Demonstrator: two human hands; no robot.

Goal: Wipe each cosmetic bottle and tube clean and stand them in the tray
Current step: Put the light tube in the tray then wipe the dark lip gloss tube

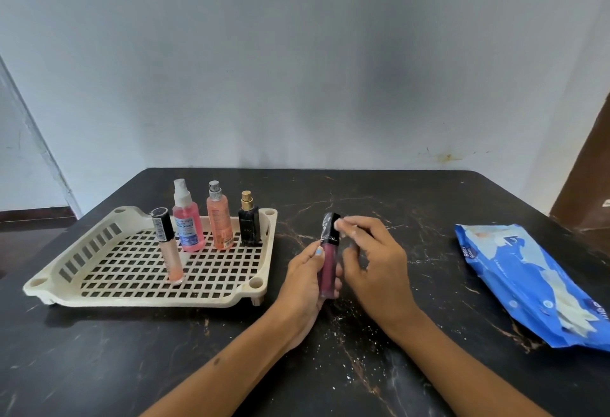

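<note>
- Your left hand (pixel 305 276) grips the lower body of the dark pink lip gloss tube (pixel 328 260), holding it upright above the middle of the tabletop (pixel 429 205), just beside the tray's right edge.
- Your right hand (pixel 373 258) is curled at the black cap, fingertips (pixel 343 223) pinched on it; whether they hold a wipe is unclear.
- Rub the cap all round, then the body, turning the tube with your left hand.
- Stand it in the cream tray (pixel 99 294), clear of the peach gloss tube (pixel 170 251) and three bottles along the far edge.
- The blue wipes pack (pixel 528 284) lies near the tabletop's right edge.
</note>
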